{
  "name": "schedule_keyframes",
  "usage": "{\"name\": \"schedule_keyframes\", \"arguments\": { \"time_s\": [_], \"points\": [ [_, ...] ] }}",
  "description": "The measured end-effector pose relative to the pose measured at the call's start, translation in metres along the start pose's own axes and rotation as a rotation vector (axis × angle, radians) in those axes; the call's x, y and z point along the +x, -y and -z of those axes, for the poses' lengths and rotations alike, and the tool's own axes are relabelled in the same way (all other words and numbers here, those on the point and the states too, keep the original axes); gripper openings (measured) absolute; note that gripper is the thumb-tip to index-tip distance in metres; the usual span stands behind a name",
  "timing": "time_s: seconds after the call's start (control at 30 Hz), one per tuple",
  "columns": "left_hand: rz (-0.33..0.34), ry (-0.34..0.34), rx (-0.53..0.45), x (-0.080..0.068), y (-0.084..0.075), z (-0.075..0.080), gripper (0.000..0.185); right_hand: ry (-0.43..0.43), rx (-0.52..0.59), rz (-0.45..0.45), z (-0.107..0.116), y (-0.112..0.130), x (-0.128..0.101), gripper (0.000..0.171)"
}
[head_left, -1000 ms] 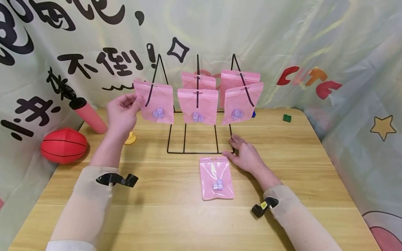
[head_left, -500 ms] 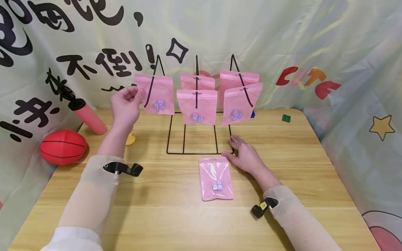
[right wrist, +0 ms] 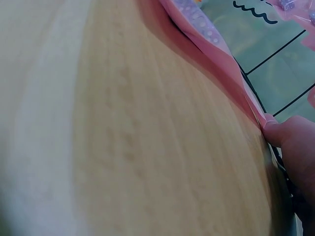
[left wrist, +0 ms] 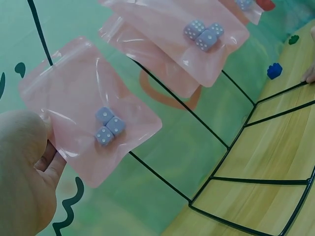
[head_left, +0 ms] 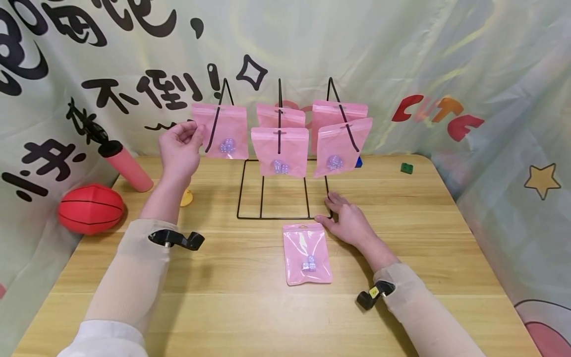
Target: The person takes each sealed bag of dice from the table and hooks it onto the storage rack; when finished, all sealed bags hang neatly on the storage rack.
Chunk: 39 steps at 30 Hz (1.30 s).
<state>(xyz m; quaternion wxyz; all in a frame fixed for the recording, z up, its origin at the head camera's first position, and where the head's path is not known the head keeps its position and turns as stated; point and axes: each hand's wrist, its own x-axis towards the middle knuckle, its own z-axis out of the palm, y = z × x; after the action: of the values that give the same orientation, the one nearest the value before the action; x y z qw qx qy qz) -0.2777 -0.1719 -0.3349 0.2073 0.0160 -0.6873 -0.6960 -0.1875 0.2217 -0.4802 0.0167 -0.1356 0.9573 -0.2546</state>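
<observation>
The left hand [head_left: 179,148] pinches a glossy pink plastic pouch [head_left: 225,131] hanging on the black wire rack [head_left: 273,198]. The right hand [head_left: 350,222] rests flat, fingers relaxed, on the wooden table [head_left: 424,238], its fingertips partly hidden.

Lighting: bright, even, soft; head view sharp.
Faint arm shadows on table [head_left: 250,317]; right wrist view blurred, table grain smeared near left edge.

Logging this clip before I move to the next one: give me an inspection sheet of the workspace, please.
Surface: wooden table.
Job's things: wire rack with five pink dice bags hung; left bag; sixth bag flat on table.
Clutter: red ball, pink tube, yellow duck, green block.
Hands: left hand pinches the left bag's edge; right hand rests by the rack's base.
Cables: nothing seen.
Surroundings: printed cloth backdrop.
</observation>
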Motion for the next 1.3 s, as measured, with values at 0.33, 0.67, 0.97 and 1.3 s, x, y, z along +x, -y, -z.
{"name": "schedule_keyframes", "arguments": {
  "time_s": [0.33, 0.67, 0.97, 1.3],
  "points": [
    [-0.028, 0.036, -0.053, -0.003, 0.002, 0.014, 0.013, -0.014, -0.013, 0.018, 0.0, 0.001, -0.001, 0.074],
    [0.021, 0.056, 0.012, -0.033, 0.004, 0.037, 0.024, -0.017, -0.009, 0.029, 0.0, 0.002, 0.0, 0.074],
    [0.053, 0.178, 0.257, -0.075, 0.016, 0.055, 0.037, -0.019, 0.004, 0.023, 0.0, 0.001, -0.002, 0.074],
    [0.132, 0.391, 0.324, -0.115, 0.034, 0.045, 0.037, -0.031, -0.001, 0.045, 0.0, 0.001, -0.001, 0.074]
  ]
}}
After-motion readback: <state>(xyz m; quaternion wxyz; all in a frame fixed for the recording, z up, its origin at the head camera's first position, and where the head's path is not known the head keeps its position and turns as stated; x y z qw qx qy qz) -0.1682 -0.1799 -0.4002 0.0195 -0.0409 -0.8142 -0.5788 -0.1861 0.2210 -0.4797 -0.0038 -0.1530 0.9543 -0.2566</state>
